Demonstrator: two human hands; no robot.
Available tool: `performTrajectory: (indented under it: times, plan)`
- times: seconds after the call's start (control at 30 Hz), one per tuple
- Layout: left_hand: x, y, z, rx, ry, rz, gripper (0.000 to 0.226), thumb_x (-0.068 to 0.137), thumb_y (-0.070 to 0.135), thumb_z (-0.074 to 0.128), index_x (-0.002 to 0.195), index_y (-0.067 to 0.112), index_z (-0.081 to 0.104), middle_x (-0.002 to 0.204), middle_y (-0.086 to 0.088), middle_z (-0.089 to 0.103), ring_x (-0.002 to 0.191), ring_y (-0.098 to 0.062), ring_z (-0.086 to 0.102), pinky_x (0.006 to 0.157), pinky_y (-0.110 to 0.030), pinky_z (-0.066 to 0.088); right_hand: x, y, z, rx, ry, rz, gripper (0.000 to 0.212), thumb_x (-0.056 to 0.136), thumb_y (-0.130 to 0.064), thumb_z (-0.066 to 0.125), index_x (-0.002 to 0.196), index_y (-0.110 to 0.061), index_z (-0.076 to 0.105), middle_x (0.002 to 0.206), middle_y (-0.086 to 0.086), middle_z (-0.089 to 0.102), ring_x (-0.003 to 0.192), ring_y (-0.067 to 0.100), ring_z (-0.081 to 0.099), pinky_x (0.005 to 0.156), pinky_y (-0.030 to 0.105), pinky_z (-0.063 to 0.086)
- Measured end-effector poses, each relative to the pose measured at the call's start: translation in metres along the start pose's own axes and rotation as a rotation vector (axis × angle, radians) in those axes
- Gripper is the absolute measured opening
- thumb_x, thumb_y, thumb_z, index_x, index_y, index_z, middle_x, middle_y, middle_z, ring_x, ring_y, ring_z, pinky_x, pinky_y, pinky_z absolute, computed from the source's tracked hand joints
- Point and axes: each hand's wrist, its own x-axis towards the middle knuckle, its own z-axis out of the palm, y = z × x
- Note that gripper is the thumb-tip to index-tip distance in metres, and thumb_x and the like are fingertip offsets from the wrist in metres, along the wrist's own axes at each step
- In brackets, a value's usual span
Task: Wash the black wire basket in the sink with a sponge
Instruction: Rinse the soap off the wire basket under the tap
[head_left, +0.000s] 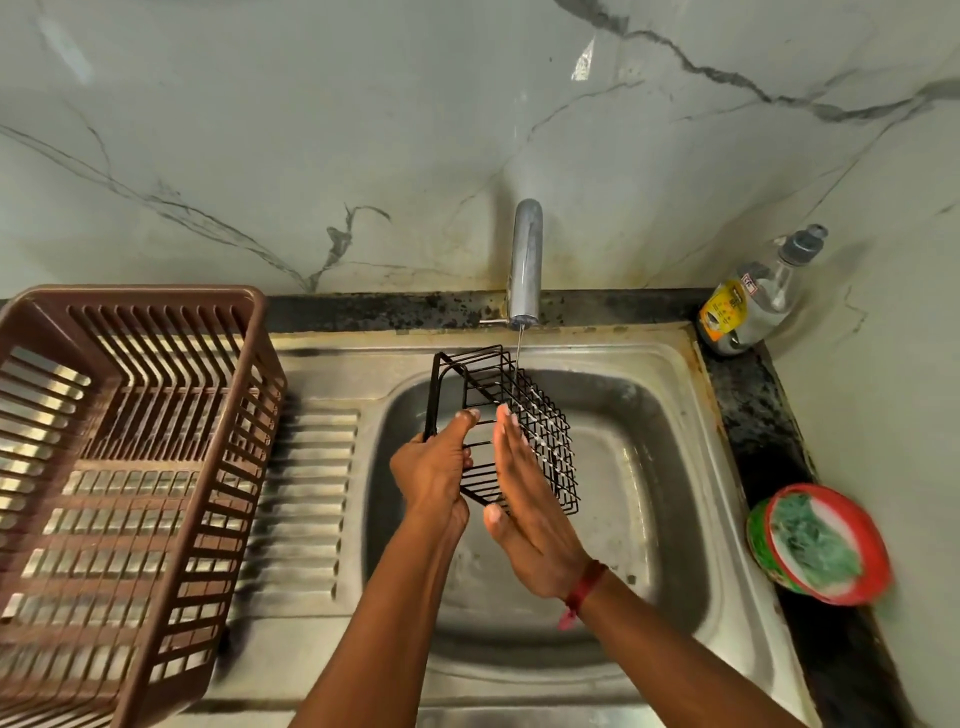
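Over the sink (649, 467) basin, both hands meet on the black wire basket (540, 431), which is held tilted in the air above the bowl. The left hand's (434, 467) fingers wrap out of sight behind the basket's near-left edge; only the thumb shows, laid along a top wire. So that hand is clamped on the frame. The right hand (524, 499) stands edge-on with fingers straight and together, its palm flat against the basket's mesh side. How much of the palm really touches the wires cannot be made out. A red thread (584, 587) circles the right wrist.

Just beyond the fingertips, a thin water stream (518, 353) falls from the tap (525, 260) onto the basket's far end. Left of the left hand lies the ribbed drainboard (306, 467), and further left on it a brown plastic crate (130, 493), cut off by the frame's left and lower edges. Well to the right of the right hand, on the dark worktop (753, 426), sits a red-rimmed tub (878, 545) with a green sponge (815, 545) in it, both blurred. Far right and back, in the corner, stands a bottle of dish liquid (748, 306); its label is too small to read.
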Motion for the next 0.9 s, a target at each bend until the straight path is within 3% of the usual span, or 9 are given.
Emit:
performTrajectory:
  times: [0.13,0.27,0.33,0.4,0.57,0.73,0.83,0.9]
  plan:
    - [-0.004,0.001,0.002,-0.055,0.013,-0.006,0.049,0.071,0.019,0.093,0.107,-0.005,0.070,0.072,-0.005,0.064,0.050,-0.011,0.051,0.051,-0.025,0.046,0.035,0.020,-0.004,0.129,0.002,0.213,0.083,0.087,-0.072,-0.001,0.152,-0.022,-0.007,0.160,-0.009,-0.013,0.147,0.007,-0.009,0.121,0.041,0.000]
    - [-0.011,0.004,0.003,-0.033,0.019,0.031,0.034,0.073,0.018,0.093,0.093,0.002,0.070,0.070,-0.004,0.065,0.050,-0.011,0.051,0.054,-0.026,0.047,0.068,0.045,-0.018,0.270,0.025,0.486,0.100,0.071,-0.089,0.001,0.152,-0.031,-0.006,0.158,-0.015,-0.014,0.145,0.002,-0.011,0.122,0.042,0.003]
    - [-0.012,0.005,0.003,-0.045,0.029,0.022,0.031,0.074,0.016,0.092,0.084,0.007,0.064,0.071,-0.005,0.062,0.054,-0.013,0.050,0.056,-0.028,0.047,0.065,0.044,-0.017,0.233,0.014,0.476,0.098,0.073,-0.088,0.000,0.152,-0.030,-0.007,0.158,-0.014,-0.016,0.145,0.004,-0.012,0.121,0.044,0.002]
    - [-0.011,0.006,0.003,-0.065,0.043,0.014,0.032,0.075,0.013,0.091,0.078,0.009,0.059,0.071,-0.007,0.061,0.057,-0.014,0.049,0.057,-0.029,0.046,0.051,0.030,-0.007,0.139,0.006,0.354,0.089,0.082,-0.079,-0.002,0.152,-0.025,-0.008,0.159,-0.011,-0.017,0.146,0.006,-0.012,0.121,0.046,-0.002]
    - [-0.006,0.004,-0.002,-0.045,0.051,0.017,0.031,0.075,0.014,0.090,0.076,0.009,0.060,0.065,-0.007,0.058,0.054,-0.017,0.049,0.058,-0.030,0.044,0.027,0.006,0.011,0.071,0.008,0.163,0.081,0.091,-0.067,0.001,0.153,-0.014,-0.007,0.160,-0.003,-0.014,0.148,0.013,-0.009,0.120,0.040,-0.006]
    - [-0.003,0.006,-0.010,-0.056,0.053,0.015,0.032,0.072,0.015,0.092,0.091,0.000,0.071,0.055,-0.001,0.061,0.043,-0.010,0.048,0.059,-0.031,0.048,0.077,0.025,0.001,0.118,-0.029,0.289,0.090,0.080,-0.078,-0.008,0.151,-0.023,-0.012,0.156,-0.010,-0.021,0.144,0.002,-0.016,0.120,0.032,-0.005]
    - [0.000,0.006,-0.013,-0.123,0.027,0.015,0.062,0.069,0.017,0.094,0.120,-0.008,0.068,0.061,-0.002,0.061,0.045,-0.010,0.048,0.055,-0.029,0.049,0.096,0.043,-0.004,0.123,-0.078,0.399,0.080,0.087,-0.070,-0.002,0.150,-0.023,-0.013,0.156,-0.007,-0.022,0.144,0.006,-0.016,0.121,0.041,-0.003]
    - [0.001,0.006,-0.014,-0.151,0.026,0.011,0.061,0.071,0.015,0.092,0.121,-0.009,0.067,0.054,0.001,0.056,0.041,-0.008,0.044,0.047,-0.025,0.043,0.094,0.043,-0.004,0.116,-0.056,0.415,0.081,0.086,-0.071,0.000,0.151,-0.024,-0.011,0.157,-0.007,-0.019,0.144,0.006,-0.015,0.121,0.043,-0.001]
